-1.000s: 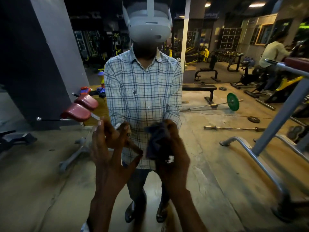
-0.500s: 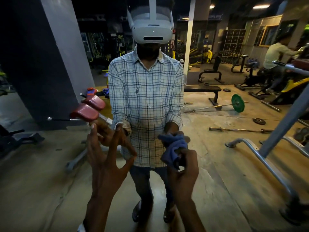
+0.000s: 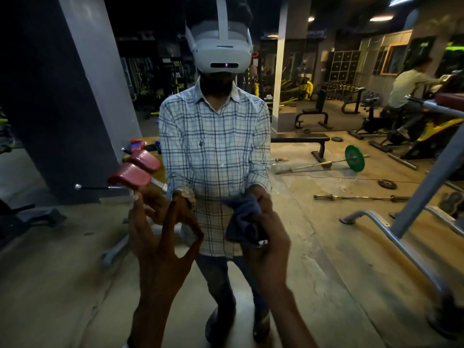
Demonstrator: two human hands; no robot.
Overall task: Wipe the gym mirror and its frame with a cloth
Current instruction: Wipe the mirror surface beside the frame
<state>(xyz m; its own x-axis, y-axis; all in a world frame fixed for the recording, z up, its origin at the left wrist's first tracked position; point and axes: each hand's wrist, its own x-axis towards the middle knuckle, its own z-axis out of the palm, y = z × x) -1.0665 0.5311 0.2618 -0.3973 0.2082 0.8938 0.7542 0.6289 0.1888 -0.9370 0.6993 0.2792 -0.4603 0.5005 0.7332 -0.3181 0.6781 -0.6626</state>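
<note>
I face the gym mirror [image 3: 326, 234], which shows my own reflection in a checked shirt. My left hand [image 3: 160, 247] is raised with its fingers spread and straight, the fingertips meeting their reflection on the glass. My right hand [image 3: 268, 249] grips a bunched blue cloth [image 3: 241, 222] held up against the glass at waist height of the reflection. No mirror frame is plainly visible.
The glass reflects the gym: red padded machine arms [image 3: 133, 172] at left, a flat bench [image 3: 301, 139], a barbell with a green plate [image 3: 354, 158], loose bars on the floor. A grey metal machine frame [image 3: 401, 242] stands at right. Another person [image 3: 406, 89] exercises at far right.
My right hand has dropped slightly, and the blue cloth now shows above its fingers. My left hand stays spread on the glass. The view has tilted a little.
</note>
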